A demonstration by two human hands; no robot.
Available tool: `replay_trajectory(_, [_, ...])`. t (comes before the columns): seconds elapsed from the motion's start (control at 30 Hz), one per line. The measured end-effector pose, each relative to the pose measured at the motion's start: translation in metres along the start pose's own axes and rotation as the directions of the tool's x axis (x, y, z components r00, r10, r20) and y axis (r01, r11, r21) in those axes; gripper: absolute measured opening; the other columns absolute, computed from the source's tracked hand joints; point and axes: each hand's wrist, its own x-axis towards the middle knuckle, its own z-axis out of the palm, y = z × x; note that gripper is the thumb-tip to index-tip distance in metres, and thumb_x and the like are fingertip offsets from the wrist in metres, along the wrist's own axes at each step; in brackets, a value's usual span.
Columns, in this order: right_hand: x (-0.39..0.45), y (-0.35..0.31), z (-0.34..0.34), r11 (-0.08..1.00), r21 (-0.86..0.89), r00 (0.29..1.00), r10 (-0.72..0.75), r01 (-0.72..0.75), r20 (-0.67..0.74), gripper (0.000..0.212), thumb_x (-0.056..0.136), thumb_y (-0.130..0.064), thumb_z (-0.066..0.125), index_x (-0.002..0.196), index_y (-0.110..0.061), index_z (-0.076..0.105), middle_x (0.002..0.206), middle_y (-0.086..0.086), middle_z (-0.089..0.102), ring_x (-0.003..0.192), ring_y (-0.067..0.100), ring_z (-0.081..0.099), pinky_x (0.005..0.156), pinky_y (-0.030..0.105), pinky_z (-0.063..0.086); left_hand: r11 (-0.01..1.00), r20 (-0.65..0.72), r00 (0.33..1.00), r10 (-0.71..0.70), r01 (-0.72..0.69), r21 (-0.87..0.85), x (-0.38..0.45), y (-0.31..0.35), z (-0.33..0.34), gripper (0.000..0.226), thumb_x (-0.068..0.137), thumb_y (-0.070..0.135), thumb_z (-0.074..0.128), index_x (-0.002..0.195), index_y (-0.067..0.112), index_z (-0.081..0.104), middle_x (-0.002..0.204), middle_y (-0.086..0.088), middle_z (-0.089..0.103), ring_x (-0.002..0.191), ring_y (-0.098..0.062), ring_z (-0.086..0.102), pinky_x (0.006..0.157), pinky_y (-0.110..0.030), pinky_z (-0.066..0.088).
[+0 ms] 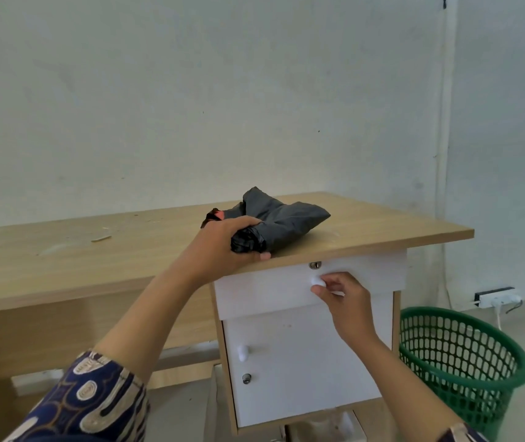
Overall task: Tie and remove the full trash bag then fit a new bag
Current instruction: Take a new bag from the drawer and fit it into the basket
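On the wooden desk [63, 250], the left hand [223, 247] curls its fingers around a folded black trash bag [274, 218] lying at the desk's front edge. Below, the right hand [344, 301] pinches the white knob [316, 280] of the top drawer [255, 291]. Right of the desk, a green mesh bin [458, 358] stands on open floor with no liner visible.

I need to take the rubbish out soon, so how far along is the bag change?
Looks done: the green basket stands without a liner, so the full bag seems gone; it is not in view. In hand: the left hand grips a folded black bag on the desk, while the right hand pinches the white drawer knob. Left: fitting that bag into the basket.
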Motion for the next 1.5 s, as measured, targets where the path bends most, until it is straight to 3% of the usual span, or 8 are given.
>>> replay_trajectory(0.43, [-0.014,-0.013,-0.008,0.991,-0.071,0.994,0.111,-0.111,0.009,0.031,0.086,-0.023,0.060,0.115,-0.013,0.057,0.105,-0.002,0.057,0.095,0.015,0.054,0.073,0.016,0.041,0.999,-0.080,0.996,0.024,-0.021,0.038,-0.019,0.001,0.005,0.044,0.075,0.020,0.073,0.117,0.018,0.059,0.107,0.003,0.065,0.105,-0.018,0.059,0.087,-0.025,0.045])
replay_trajectory(0.63, [-0.056,-0.046,-0.030,0.992,0.111,0.998,0.058,-0.056,-0.019,0.029,0.092,-0.039,0.039,0.112,-0.022,0.052,0.106,0.002,0.060,0.094,0.012,0.060,0.081,0.026,0.051,0.902,-0.325,0.853,0.408,-0.322,0.287,-0.064,0.006,0.030,0.032,0.078,0.015,0.061,0.109,0.013,0.060,0.104,-0.008,0.070,0.101,-0.017,0.059,0.088,-0.027,0.047])
replay_trajectory(0.8, [-0.050,-0.081,-0.049,0.867,0.445,0.959,0.114,-0.223,0.260,0.093,0.054,-0.083,0.046,0.125,-0.023,0.047,0.116,-0.002,0.061,0.100,0.013,0.063,0.081,0.031,0.055,0.815,-0.311,0.773,0.553,-0.424,0.395,-0.106,0.000,0.070,0.039,0.076,0.010,0.065,0.113,0.017,0.053,0.108,-0.010,0.070,0.111,-0.016,0.052,0.098,-0.032,0.039])
replay_trajectory(1.13, [-0.076,-0.048,-0.059,0.868,0.344,0.934,0.335,-0.358,0.125,0.031,0.074,-0.004,0.069,0.102,-0.015,0.062,0.105,0.008,0.067,0.095,0.022,0.066,0.084,0.036,0.053,0.756,-0.192,0.763,0.618,-0.508,0.413,-0.146,-0.022,0.107,0.064,0.081,0.055,0.056,0.133,0.023,0.038,0.140,-0.007,0.041,0.132,-0.022,0.038,0.109,-0.039,0.031])
replay_trajectory(1.27, [-0.083,-0.024,-0.061,0.863,0.322,0.913,0.407,-0.390,0.015,0.030,0.072,-0.004,0.070,0.097,-0.019,0.062,0.106,0.008,0.066,0.098,0.024,0.063,0.089,0.038,0.050,0.911,-0.348,0.843,0.410,-0.393,0.123,-0.169,-0.035,0.128,0.069,0.078,0.068,0.044,0.133,0.027,0.037,0.145,0.000,0.033,0.133,-0.017,0.033,0.110,-0.028,0.026])
replay_trajectory(1.33, [-0.085,-0.009,-0.061,0.843,0.326,0.890,0.456,-0.428,-0.011,0.032,0.073,-0.004,0.070,0.100,-0.017,0.061,0.108,0.009,0.065,0.101,0.026,0.062,0.092,0.041,0.048,0.963,-0.383,0.923,-0.027,-0.078,-0.257,-0.173,-0.033,0.135,0.045,0.077,0.065,0.045,0.106,0.031,0.051,0.115,0.002,0.052,0.109,-0.009,0.047,0.094,-0.013,0.036])
replay_trajectory(1.4, [-0.084,0.004,-0.061,0.824,0.336,0.870,0.492,-0.457,-0.024,0.028,0.074,-0.003,0.068,0.096,-0.019,0.062,0.106,0.007,0.065,0.101,0.026,0.062,0.093,0.041,0.048,0.687,-0.113,0.860,-0.498,0.311,-0.657,-0.167,-0.023,0.141,0.042,0.071,0.069,0.047,0.089,0.031,0.053,0.097,0.003,0.061,0.093,-0.014,0.057,0.075,-0.014,0.044])
replay_trajectory(1.5, [-0.078,0.021,-0.066,0.785,0.373,0.845,0.535,-0.495,-0.004,0.030,0.076,-0.001,0.066,0.102,-0.014,0.060,0.107,0.007,0.064,0.100,0.024,0.062,0.091,0.040,0.048,0.232,0.490,0.646,-0.586,0.712,-0.663,-0.145,-0.016,0.162,0.069,0.067,0.073,0.039,0.112,0.021,0.051,0.115,-0.005,0.059,0.103,-0.024,0.059,0.084,-0.034,0.050])
